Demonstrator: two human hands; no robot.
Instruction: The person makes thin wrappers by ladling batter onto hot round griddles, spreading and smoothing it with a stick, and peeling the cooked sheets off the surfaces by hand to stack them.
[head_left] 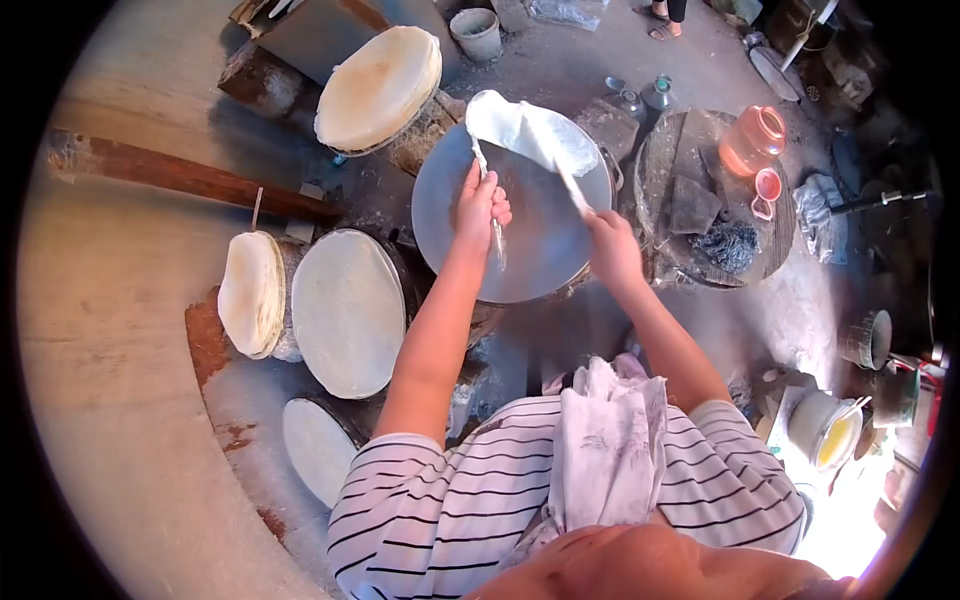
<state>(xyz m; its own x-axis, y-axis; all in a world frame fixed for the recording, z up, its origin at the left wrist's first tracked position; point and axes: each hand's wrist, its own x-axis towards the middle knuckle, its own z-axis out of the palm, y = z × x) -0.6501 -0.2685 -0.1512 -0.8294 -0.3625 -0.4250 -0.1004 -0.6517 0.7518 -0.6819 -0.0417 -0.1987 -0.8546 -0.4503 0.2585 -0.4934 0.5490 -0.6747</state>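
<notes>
A thin white flatbread sheet (515,128) hangs in folds over the far part of a large round griddle (450,215). My right hand (612,248) is closed around a pale stick (562,175) that runs up along the sheet. Over the griddle's left half, my left hand (483,208) is closed on a thin, ragged whitish strip (499,245), which runs from the sheet's left edge down below the fist. Whether that strip is a coated stick or part of the sheet, I cannot tell.
Stacked flatbreads (380,85) stand at the far left, with another stack (252,292) nearer. Round pale discs (350,312) lie left of me. A wooden round table (690,150) at right bears an orange jar (752,140), a pink cup (767,185) and a dark scourer (727,246).
</notes>
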